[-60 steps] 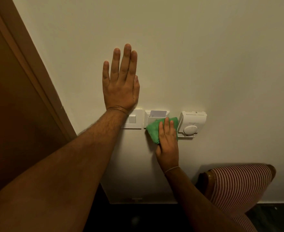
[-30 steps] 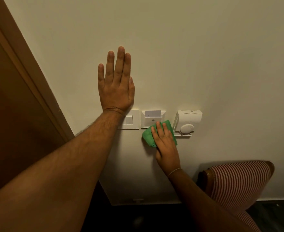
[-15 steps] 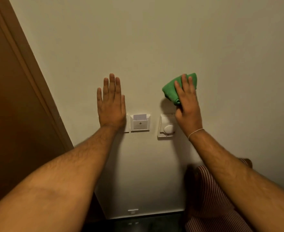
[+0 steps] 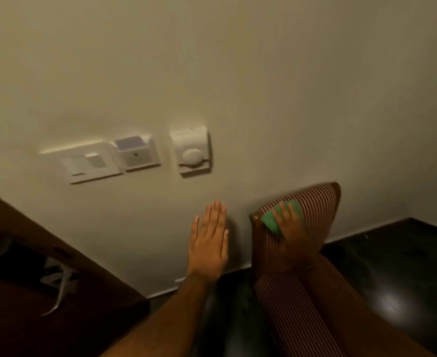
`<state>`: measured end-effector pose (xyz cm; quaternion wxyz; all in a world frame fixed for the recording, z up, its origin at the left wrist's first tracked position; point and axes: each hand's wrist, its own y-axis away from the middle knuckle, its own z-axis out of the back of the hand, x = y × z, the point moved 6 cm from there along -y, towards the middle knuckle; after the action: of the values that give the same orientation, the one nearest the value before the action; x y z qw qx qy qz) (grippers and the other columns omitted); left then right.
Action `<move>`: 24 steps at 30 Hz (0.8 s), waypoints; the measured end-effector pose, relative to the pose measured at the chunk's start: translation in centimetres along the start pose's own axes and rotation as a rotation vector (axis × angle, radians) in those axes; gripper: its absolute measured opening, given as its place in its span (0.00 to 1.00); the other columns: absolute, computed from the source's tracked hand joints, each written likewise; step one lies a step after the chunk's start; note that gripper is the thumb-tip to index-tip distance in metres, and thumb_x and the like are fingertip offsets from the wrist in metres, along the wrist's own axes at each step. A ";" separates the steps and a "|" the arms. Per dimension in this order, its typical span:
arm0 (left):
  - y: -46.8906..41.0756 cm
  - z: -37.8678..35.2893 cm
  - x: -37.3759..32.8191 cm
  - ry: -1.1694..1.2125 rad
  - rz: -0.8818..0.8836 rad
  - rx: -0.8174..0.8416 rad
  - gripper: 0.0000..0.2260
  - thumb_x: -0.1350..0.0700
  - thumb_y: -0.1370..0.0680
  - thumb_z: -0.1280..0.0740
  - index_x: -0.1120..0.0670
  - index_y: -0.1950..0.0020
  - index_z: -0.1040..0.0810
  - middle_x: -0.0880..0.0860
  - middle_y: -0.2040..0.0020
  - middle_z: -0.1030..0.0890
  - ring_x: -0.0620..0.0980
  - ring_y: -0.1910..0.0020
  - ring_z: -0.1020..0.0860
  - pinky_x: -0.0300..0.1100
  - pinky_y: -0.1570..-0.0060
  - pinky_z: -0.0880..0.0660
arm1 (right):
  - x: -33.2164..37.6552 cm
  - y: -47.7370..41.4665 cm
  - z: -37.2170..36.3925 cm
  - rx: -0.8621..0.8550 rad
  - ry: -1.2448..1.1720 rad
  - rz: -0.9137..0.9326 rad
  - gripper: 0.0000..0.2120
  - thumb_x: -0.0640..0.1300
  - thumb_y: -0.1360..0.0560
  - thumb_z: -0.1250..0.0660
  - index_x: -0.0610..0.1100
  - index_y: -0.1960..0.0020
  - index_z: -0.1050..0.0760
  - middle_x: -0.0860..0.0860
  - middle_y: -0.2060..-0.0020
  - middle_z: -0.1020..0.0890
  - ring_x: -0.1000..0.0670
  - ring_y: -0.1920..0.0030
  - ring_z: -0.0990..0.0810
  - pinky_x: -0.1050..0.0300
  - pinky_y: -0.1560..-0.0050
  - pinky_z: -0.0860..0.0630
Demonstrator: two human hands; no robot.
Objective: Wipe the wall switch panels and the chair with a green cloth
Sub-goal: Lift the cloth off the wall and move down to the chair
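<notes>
Three white panels sit in a row on the cream wall: a wide switch plate (image 4: 89, 161), a key-card holder (image 4: 136, 153) and a thermostat with a round dial (image 4: 191, 149). Below and right of them stands a chair (image 4: 318, 202) with red-and-white striped upholstery and a dark wooden frame. My right hand (image 4: 290, 228) presses a folded green cloth (image 4: 270, 221) flat against the upper left of the chair's backrest. My left hand (image 4: 208, 243) lies flat on the wall with its fingers spread, below the thermostat and just left of the chair. It holds nothing.
A dark wooden door and frame (image 4: 31, 253) fill the lower left, with a metal handle (image 4: 60, 287) catching light. Dark glossy floor (image 4: 392, 266) runs along the white skirting (image 4: 361, 233) to the right. The wall corner lies at the far right.
My right hand has dropped with the cloth from the wall above the thermostat onto the chair's backrest. My left hand slid down from beside the switch plate. The view swung down and right.
</notes>
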<state>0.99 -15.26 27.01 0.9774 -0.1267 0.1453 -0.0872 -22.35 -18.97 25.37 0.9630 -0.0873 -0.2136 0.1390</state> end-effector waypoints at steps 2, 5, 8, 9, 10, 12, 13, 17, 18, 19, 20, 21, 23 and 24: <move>1.7 -4.3 -2.3 -0.009 -0.042 0.042 0.29 0.54 0.13 0.40 0.57 0.12 0.39 0.54 0.11 0.45 0.57 0.13 0.43 0.55 0.16 0.49 | -3.7 3.7 -3.2 0.018 0.012 -0.056 0.24 0.37 0.21 0.32 0.35 0.26 0.27 0.38 0.24 0.31 0.32 0.24 0.35 0.33 0.25 0.34; 3.8 -11.4 -5.0 -0.012 -0.074 0.159 0.28 0.52 0.12 0.45 0.57 0.12 0.38 0.54 0.12 0.42 0.56 0.13 0.42 0.55 0.16 0.48 | -8.4 8.3 -8.0 0.128 -0.015 -0.131 0.35 0.27 0.27 0.31 0.39 0.21 0.33 0.42 0.20 0.37 0.37 0.19 0.42 0.35 0.23 0.37; 5.5 -18.0 -6.4 -0.021 -0.068 0.259 0.28 0.50 0.12 0.48 0.58 0.12 0.39 0.55 0.12 0.41 0.57 0.13 0.40 0.55 0.16 0.48 | -11.9 11.6 -13.2 0.399 0.035 -0.174 0.36 0.34 0.22 0.39 0.45 0.17 0.44 0.46 0.16 0.50 0.41 0.16 0.54 0.40 0.19 0.47; 6.1 -20.2 -6.8 -0.022 -0.072 0.291 0.29 0.50 0.13 0.48 0.58 0.12 0.40 0.56 0.12 0.41 0.57 0.13 0.40 0.54 0.16 0.49 | -13.1 12.5 -14.8 0.462 0.053 -0.200 0.34 0.38 0.21 0.45 0.46 0.16 0.47 0.48 0.16 0.54 0.42 0.16 0.58 0.41 0.19 0.50; 6.7 -22.5 -7.1 -0.026 -0.073 0.314 0.29 0.49 0.13 0.48 0.58 0.12 0.42 0.56 0.12 0.42 0.57 0.13 0.40 0.54 0.16 0.50 | -14.5 13.3 -16.5 0.497 0.053 -0.233 0.34 0.42 0.22 0.51 0.47 0.15 0.48 0.49 0.16 0.56 0.43 0.16 0.60 0.42 0.18 0.52; 7.7 -26.5 -7.3 -0.012 -0.071 0.334 0.30 0.47 0.13 0.47 0.57 0.12 0.44 0.56 0.11 0.42 0.57 0.13 0.41 0.56 0.15 0.48 | -16.6 14.4 -19.6 0.536 0.035 -0.301 0.35 0.47 0.23 0.56 0.47 0.15 0.48 0.49 0.16 0.56 0.44 0.16 0.62 0.42 0.18 0.55; 8.1 -28.1 -7.4 -0.005 -0.069 0.340 0.30 0.47 0.13 0.46 0.57 0.12 0.43 0.56 0.11 0.42 0.56 0.13 0.41 0.57 0.16 0.46 | -17.6 14.8 -20.9 0.544 0.036 -0.322 0.33 0.49 0.21 0.55 0.47 0.15 0.48 0.49 0.16 0.56 0.44 0.16 0.62 0.43 0.18 0.57; 9.6 -34.0 -7.2 -0.026 -0.051 0.431 0.32 0.43 0.13 0.46 0.59 0.12 0.38 0.58 0.12 0.39 0.57 0.13 0.39 0.60 0.15 0.42 | -21.9 15.9 -26.2 0.563 0.031 -0.397 0.33 0.56 0.17 0.45 0.46 0.15 0.48 0.47 0.16 0.55 0.44 0.16 0.60 0.48 0.20 0.65; 9.7 -35.0 -7.0 -0.037 -0.054 0.448 0.32 0.43 0.13 0.46 0.60 0.12 0.39 0.59 0.12 0.39 0.57 0.13 0.39 0.60 0.15 0.42 | -22.7 15.8 -27.2 0.575 0.036 -0.411 0.34 0.56 0.18 0.46 0.46 0.15 0.48 0.47 0.16 0.54 0.43 0.16 0.59 0.47 0.20 0.64; 9.9 -36.0 -6.9 -0.047 -0.069 0.455 0.32 0.43 0.12 0.45 0.59 0.12 0.39 0.59 0.12 0.39 0.58 0.13 0.40 0.61 0.15 0.41 | -23.3 15.9 -28.4 0.581 0.038 -0.420 0.35 0.55 0.19 0.46 0.46 0.15 0.49 0.47 0.16 0.54 0.42 0.16 0.59 0.45 0.19 0.62; 10.3 -37.0 -6.7 -0.056 -0.083 0.462 0.32 0.43 0.12 0.44 0.59 0.12 0.40 0.59 0.12 0.40 0.58 0.12 0.41 0.61 0.15 0.42 | -23.8 16.0 -29.7 0.585 0.041 -0.426 0.34 0.52 0.19 0.45 0.46 0.15 0.49 0.46 0.16 0.54 0.42 0.16 0.58 0.42 0.17 0.59; 10.6 -37.9 -6.5 -0.060 -0.090 0.467 0.33 0.42 0.12 0.43 0.59 0.11 0.42 0.58 0.11 0.42 0.57 0.12 0.43 0.60 0.14 0.44 | -24.2 16.1 -30.8 0.595 0.046 -0.426 0.34 0.46 0.18 0.44 0.46 0.15 0.50 0.47 0.16 0.55 0.42 0.16 0.58 0.40 0.18 0.56; 11.0 -39.6 -5.8 -0.071 -0.082 0.497 0.34 0.42 0.11 0.43 0.57 0.10 0.47 0.57 0.10 0.47 0.55 0.11 0.49 0.58 0.13 0.50 | -24.5 16.4 -32.8 0.634 0.038 -0.423 0.34 0.38 0.18 0.43 0.48 0.15 0.51 0.49 0.16 0.55 0.42 0.16 0.60 0.42 0.17 0.57; 11.2 -40.3 -5.5 -0.075 -0.083 0.514 0.34 0.41 0.11 0.44 0.57 0.10 0.49 0.56 0.09 0.49 0.54 0.10 0.51 0.57 0.13 0.52 | -24.5 16.7 -33.6 0.649 0.017 -0.436 0.34 0.37 0.17 0.43 0.48 0.15 0.51 0.49 0.16 0.54 0.42 0.16 0.60 0.43 0.17 0.59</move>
<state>-15.05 -12.42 -11.88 0.9777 0.1167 0.0767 -0.1566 -32.88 -14.28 -17.89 0.9493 0.2682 -0.1640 -0.0095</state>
